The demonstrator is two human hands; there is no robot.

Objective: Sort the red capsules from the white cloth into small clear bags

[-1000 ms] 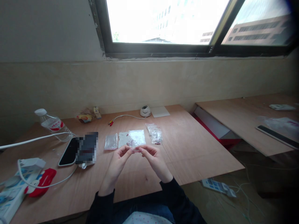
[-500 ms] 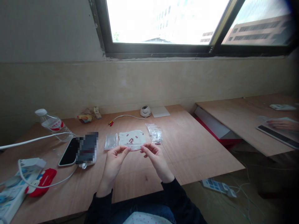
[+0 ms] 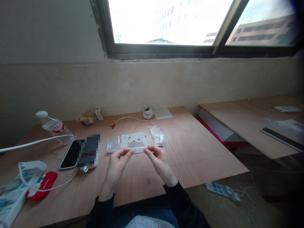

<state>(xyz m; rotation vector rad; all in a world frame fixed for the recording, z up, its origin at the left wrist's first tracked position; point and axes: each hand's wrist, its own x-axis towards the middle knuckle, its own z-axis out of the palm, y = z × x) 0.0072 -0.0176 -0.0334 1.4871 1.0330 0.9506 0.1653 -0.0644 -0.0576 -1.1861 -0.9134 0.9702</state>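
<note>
A small clear zip bag with a red line along its near edge is stretched between my hands. My left hand pinches its left end between thumb and fingers. At the other end, my right hand pinches it the same way. Behind the bag lies a white cloth-like sheet with several small dark red pieces on it, partly hidden by the bag. To the left is a stack of clear bags. On the right, several clear bags lie overlapped, with small reddish bits at their near end.
Two phones, one black-screened, lie left near a water bottle and a white cable. A red pouch sits by a power strip. At the back are a dome camera, a white card and a snack packet.
The bag has tilted up and now covers more of the red pieces on the sheet. My right thumb has shifted slightly along its edge. Another person's hand has left the right-hand table.
</note>
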